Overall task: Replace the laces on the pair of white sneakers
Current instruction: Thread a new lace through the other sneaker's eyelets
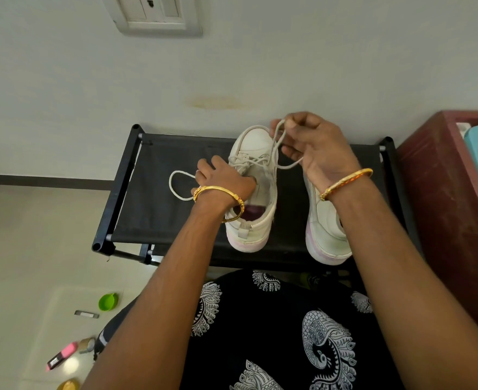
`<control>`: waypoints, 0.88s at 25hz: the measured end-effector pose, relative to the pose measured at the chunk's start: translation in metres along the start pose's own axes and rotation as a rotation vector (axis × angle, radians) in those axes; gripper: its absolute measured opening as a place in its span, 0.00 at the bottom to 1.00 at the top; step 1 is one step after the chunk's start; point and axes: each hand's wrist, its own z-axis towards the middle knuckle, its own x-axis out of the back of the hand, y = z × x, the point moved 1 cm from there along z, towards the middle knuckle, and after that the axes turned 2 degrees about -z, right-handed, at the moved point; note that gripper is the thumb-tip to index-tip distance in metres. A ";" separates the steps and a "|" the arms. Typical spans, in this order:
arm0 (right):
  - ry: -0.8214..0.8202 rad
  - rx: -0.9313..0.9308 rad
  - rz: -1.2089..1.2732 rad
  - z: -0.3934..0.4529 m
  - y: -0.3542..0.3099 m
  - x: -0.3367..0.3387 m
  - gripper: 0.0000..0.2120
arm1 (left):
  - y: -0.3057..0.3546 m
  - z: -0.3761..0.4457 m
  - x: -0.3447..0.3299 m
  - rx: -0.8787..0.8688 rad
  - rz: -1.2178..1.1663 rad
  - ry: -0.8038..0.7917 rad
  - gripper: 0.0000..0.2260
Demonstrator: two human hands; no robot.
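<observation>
Two white sneakers stand on a black fabric rack [153,204], toes toward the wall. The left sneaker [256,190] carries a white lace [281,139] through its eyelets. My left hand [223,178] rests at that shoe's tongue and pinches one lace end, which loops out to the left [176,184] over the rack. My right hand [313,144] is raised above the toe and pinches the other lace end between thumb and fingers. The right sneaker [326,235] sits under my right wrist, its front hidden by the hand.
A dark red cabinet [443,192] stands right of the rack. On the floor at lower left lie a green lid [108,302], a pink marker [63,354] and small items. The wall is close behind the rack. My patterned black garment fills the bottom.
</observation>
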 end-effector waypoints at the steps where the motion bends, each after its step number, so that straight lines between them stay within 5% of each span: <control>1: -0.021 -0.031 0.169 -0.001 -0.005 0.000 0.10 | 0.001 -0.001 0.000 0.000 0.007 0.007 0.36; 3: 0.016 -0.067 0.316 0.001 -0.006 0.000 0.08 | 0.002 -0.002 0.000 0.001 0.014 0.014 0.35; 4: 0.077 -0.050 0.165 0.002 -0.003 0.001 0.07 | 0.003 -0.002 0.000 0.001 0.014 0.013 0.35; 7: 0.124 0.034 -0.819 0.005 0.023 0.005 0.05 | 0.004 -0.002 -0.001 0.004 0.013 0.008 0.34; 9: 0.036 -0.001 -0.974 0.004 0.038 0.005 0.06 | 0.004 -0.002 -0.002 0.005 0.006 0.008 0.33; 16: -0.007 -0.082 -0.809 0.010 0.035 -0.001 0.09 | 0.005 -0.002 -0.002 -0.012 -0.019 0.026 0.30; 22: -0.069 -0.085 -0.058 0.008 0.016 0.004 0.11 | 0.005 -0.002 -0.002 -0.026 -0.011 0.000 0.30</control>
